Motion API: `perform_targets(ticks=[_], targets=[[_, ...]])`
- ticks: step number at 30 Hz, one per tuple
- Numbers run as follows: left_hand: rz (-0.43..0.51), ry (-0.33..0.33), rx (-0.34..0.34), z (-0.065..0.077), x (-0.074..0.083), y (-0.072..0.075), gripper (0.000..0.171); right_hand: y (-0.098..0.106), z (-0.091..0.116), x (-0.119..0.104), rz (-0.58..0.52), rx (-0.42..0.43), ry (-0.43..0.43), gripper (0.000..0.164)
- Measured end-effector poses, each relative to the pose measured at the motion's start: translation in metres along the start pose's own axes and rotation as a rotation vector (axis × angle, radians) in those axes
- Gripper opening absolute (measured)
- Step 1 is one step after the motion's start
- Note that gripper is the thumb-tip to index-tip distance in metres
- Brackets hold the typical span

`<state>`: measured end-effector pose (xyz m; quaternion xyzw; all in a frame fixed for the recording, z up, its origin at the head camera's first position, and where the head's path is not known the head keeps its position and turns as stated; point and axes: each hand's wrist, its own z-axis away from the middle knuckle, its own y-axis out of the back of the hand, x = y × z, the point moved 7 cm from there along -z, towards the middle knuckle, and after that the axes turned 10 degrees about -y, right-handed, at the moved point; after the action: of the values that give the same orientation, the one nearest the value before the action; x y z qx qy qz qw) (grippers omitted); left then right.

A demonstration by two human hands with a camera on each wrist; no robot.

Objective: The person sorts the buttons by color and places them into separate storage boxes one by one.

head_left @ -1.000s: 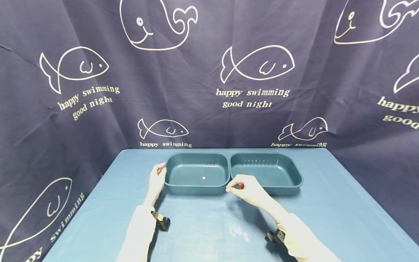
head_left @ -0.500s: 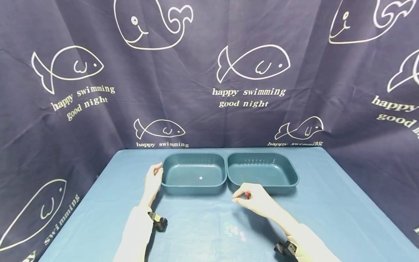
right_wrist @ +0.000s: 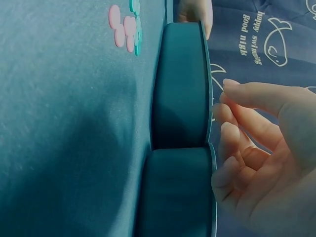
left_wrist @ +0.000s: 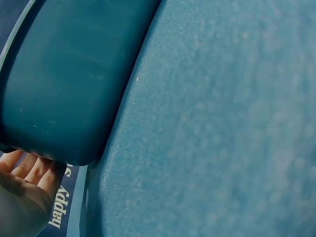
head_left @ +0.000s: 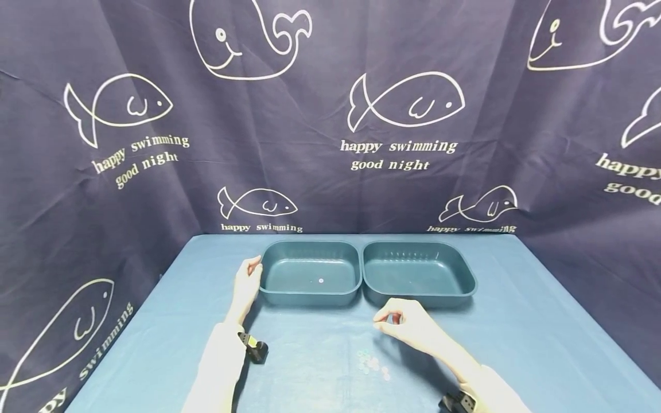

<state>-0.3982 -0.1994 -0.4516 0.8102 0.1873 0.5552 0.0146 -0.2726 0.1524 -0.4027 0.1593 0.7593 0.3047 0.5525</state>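
My left hand [head_left: 248, 281] rests against the outer left end of the left teal plastic bin [head_left: 311, 299]. In the left wrist view, the left fingers [left_wrist: 37, 170] touch the bin's end wall, their tips partly hidden. My right hand [head_left: 410, 324] hovers over the table in front of the right teal bin [head_left: 423, 299]. Its thumb and index tips are close together, with nothing visible between them; the other fingers are loosely bent. Small round pink and teal button-like discs [head_left: 369, 362] lie near the table's front. One small pale disc [head_left: 321, 280] sits in the left bin.
Both bins stand side by side, long sides facing me, on a blue cloth-covered table [head_left: 304, 367]. Dark blue fabric [head_left: 330, 172] with white fish drawings hangs behind and at the sides. A tiny speck [head_left: 410, 282] shows in the right bin.
My right hand has drawn back from the bins' front rims, moving right and closer to me. The left hand stays at the left bin's end. The bins have not moved on the table.
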Motion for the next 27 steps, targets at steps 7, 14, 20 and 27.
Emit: perform_targets(ticks=[7, 14, 20, 27], targets=[[0.005, -0.003, -0.009, 0.002, -0.002, -0.004, 0.032, -0.003, 0.009, 0.004, -0.008, -0.003, 0.033, 0.009], [0.013, 0.001, -0.002, 0.001, -0.002, -0.006, 0.033, -0.003, 0.015, 0.007, -0.036, -0.027, 0.062, 0.008], [0.004, 0.003, 0.010, 0.000, -0.003, -0.004, 0.032, -0.004, 0.018, 0.011, -0.041, -0.053, 0.054, 0.008], [0.026, -0.009, 0.012, -0.001, -0.001, -0.002, 0.032, -0.010, 0.021, 0.017, -0.049, -0.100, -0.005, 0.008]])
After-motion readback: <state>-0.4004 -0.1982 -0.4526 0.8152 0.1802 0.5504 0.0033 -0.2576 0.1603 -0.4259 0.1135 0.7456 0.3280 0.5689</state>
